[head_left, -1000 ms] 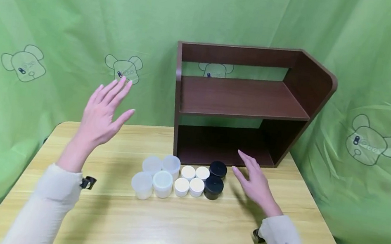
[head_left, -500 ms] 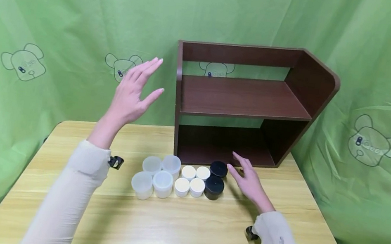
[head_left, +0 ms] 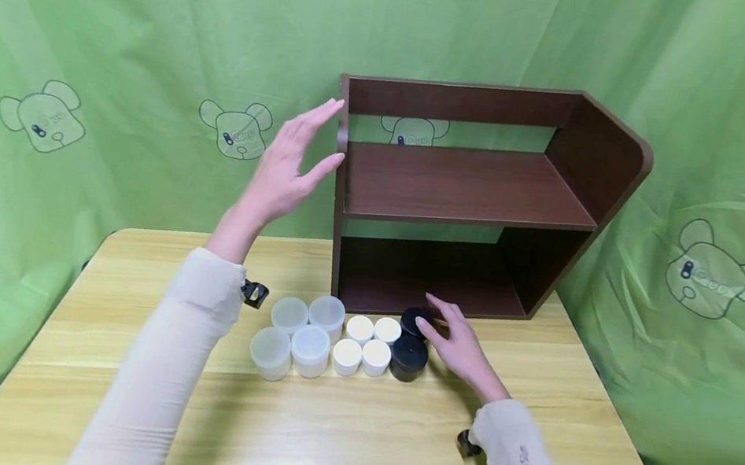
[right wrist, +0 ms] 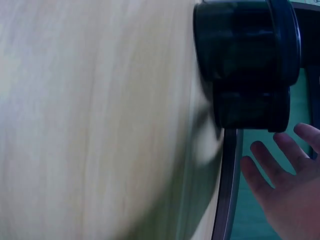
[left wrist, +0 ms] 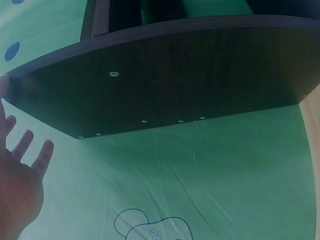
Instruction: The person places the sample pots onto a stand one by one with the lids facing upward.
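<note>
My left hand (head_left: 283, 175) is raised by the left side panel of a dark brown two-tier shelf (head_left: 472, 187), fingers extended and thumb apart, holding nothing. In the left wrist view the panel's outer face (left wrist: 200, 75) shows small screw heads. My right hand (head_left: 463, 350) reaches over the back black jar (head_left: 413, 322), its fingers spread; whether it touches the lid I cannot tell. In the right wrist view the fingers (right wrist: 270, 162) lie just beside the smaller black jar (right wrist: 250, 107). The front black jar (head_left: 408, 358) stands right before it.
Several small white-lidded jars (head_left: 376, 357) and several larger translucent tubs (head_left: 310, 351) stand in two rows left of the black jars, before the shelf. All rest on a light wooden table (head_left: 344, 435). A green curtain (head_left: 160, 12) hangs behind and on both sides.
My left hand has moved right and up, towards the shelf's left side panel. My right hand has shifted left to the back black jar. The jars and tubs have stayed put.
</note>
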Available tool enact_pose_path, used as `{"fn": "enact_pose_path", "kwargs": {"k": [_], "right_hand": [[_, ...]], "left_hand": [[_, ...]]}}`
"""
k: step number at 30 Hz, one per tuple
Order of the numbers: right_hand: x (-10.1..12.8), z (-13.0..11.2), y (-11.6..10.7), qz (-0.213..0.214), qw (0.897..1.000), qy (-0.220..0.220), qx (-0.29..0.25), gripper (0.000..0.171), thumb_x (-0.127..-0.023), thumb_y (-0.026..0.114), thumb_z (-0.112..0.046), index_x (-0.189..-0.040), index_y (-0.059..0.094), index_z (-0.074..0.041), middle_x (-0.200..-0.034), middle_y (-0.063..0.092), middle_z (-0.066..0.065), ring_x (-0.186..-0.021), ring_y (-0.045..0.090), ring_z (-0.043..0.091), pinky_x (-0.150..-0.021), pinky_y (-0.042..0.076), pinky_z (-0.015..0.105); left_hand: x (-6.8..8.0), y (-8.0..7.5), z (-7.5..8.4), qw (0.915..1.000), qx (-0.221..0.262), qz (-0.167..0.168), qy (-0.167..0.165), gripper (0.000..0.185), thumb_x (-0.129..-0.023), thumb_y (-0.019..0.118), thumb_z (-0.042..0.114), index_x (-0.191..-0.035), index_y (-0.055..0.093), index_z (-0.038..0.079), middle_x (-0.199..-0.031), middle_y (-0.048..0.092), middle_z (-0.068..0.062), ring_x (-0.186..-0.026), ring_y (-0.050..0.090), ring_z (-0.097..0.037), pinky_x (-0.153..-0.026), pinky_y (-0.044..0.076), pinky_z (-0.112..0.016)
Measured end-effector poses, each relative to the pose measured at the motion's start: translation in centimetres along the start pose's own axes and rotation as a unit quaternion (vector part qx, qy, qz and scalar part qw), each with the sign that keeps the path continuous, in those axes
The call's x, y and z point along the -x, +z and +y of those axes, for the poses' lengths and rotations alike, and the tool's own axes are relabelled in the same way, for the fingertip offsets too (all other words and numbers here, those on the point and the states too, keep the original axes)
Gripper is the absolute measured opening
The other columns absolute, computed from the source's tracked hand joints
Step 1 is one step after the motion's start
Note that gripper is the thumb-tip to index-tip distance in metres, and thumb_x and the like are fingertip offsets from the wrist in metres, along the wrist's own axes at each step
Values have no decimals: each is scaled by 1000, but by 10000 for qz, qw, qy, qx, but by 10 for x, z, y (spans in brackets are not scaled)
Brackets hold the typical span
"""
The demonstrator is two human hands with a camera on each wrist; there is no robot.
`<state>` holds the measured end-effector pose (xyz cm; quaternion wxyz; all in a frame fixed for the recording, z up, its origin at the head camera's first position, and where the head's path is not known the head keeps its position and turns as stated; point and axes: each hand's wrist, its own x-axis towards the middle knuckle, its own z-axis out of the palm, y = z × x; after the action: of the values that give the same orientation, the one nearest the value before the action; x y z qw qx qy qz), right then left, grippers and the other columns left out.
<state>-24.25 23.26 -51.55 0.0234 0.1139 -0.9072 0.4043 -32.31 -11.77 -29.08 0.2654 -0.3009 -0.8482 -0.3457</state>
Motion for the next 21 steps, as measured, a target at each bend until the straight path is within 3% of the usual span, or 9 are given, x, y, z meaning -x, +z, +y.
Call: {"fn": "enact_pose_path", "kwargs": {"k": [3, 7, 14, 21], "right_hand": [[-1, -1, 3, -51, 10000, -54, -44, 63, -104, 63, -38, -157, 44, -11, -150, 51, 20, -139, 50, 43, -119, 40, 62], [-1, -2, 6, -155, 9998, -114, -113, 62, -103, 66, -35, -156, 46, -9, -148, 52, 21, -137, 52, 43, -118, 41, 62], [0, 1, 11, -290, 9995, -66, -82, 59, -102, 66, -36, -154, 49, -12, -144, 55, 20, -133, 54, 42, -116, 43, 63], [-2, 3, 13, -376, 9992, 107, -108, 58, -102, 66, -38, -154, 50, -17, -148, 53, 22, -136, 51, 45, -116, 41, 65]], "left_hand": [[-1, 2, 1, 9999, 79, -152, 24, 64, -105, 56, 41, -163, 29, 37, -170, 27, 14, -154, 29, -14, -128, 28, -51], [-1, 7, -1, 9992, 311, -260, 15, 59, -106, 58, 38, -160, 35, 35, -169, 29, 12, -153, 33, -12, -124, 38, -50], [2, 20, 0, 9936, 1125, -9, 90, 54, -107, 58, 22, -157, 41, 23, -169, 27, 3, -151, 36, -11, -109, 55, -34], [2, 22, -2, 9942, 1065, 56, 110, 53, -107, 58, 22, -157, 41, 24, -168, 28, 2, -150, 36, -10, -107, 57, -34]]}}
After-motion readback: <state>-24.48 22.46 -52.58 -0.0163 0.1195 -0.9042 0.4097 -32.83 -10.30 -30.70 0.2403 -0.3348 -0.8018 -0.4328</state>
